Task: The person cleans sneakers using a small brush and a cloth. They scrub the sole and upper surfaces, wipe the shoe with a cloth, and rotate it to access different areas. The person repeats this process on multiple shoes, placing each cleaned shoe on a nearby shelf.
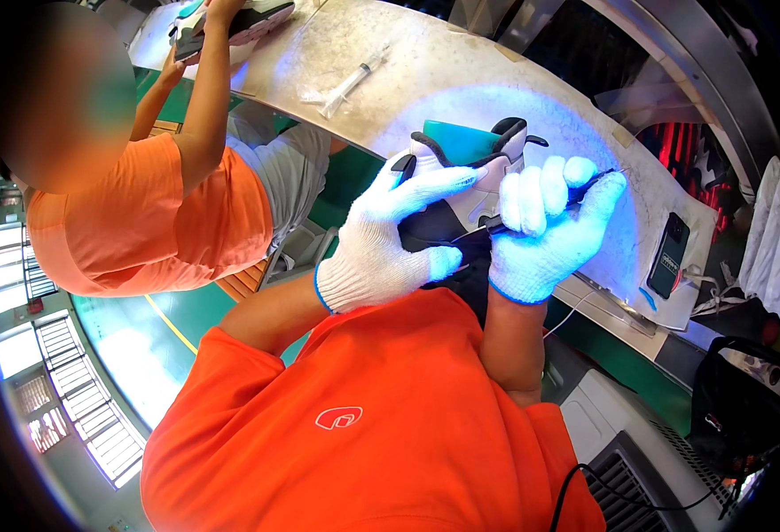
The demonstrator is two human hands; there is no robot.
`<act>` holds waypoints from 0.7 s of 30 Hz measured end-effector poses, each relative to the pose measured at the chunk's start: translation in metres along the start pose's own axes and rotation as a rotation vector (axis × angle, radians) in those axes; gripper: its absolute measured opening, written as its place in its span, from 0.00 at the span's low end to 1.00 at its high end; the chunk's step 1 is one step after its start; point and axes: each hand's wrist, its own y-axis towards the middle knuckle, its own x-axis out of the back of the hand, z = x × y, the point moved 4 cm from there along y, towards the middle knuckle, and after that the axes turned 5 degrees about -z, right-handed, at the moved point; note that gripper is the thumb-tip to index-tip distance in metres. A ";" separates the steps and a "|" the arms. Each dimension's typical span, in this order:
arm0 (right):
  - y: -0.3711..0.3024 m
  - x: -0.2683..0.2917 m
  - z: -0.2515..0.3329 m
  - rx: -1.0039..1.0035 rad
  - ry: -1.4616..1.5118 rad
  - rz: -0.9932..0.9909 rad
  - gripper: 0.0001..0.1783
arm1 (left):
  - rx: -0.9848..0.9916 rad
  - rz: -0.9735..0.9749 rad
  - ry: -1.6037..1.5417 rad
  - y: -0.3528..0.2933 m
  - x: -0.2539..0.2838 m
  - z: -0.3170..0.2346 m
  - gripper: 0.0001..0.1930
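A sneaker [462, 142] with a teal lining, dark padded collar and white and dark parts is in front of me, lit by bluish light. My left hand [385, 235], in a white knit glove with blue cuff trim, grips its near side, thumb and forefinger spread across it. In my right hand [549, 222], gloved alike, is a slim dark-handled tool [595, 184]. The fingers wrap round the handle, and a thin metal tip points left to the shoe beside my left thumb. Whether the tip touches the shoe I cannot tell.
A pale worktable [319, 44] curves past the far side, bearing a clear syringe-like tube [354, 84] and a dark phone [669, 255] with a cable. To the left a co-worker in an orange shirt [155, 208] holds another shoe [252, 22]. A grey-white machine [616, 426] stands at lower right.
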 end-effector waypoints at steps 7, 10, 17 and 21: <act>-0.003 0.015 0.030 -0.069 0.182 -0.036 0.27 | 0.092 0.051 -0.070 0.006 0.003 0.013 0.40; -0.014 0.038 0.062 0.026 -0.060 -0.040 0.30 | 0.311 0.019 -0.315 0.012 -0.014 0.031 0.39; 0.018 0.053 0.112 0.223 -0.370 -0.289 0.25 | 0.411 0.115 -0.565 0.077 -0.069 0.074 0.38; 0.040 0.060 0.118 0.324 -0.421 -0.555 0.21 | 0.459 0.030 -0.490 0.102 -0.072 0.115 0.29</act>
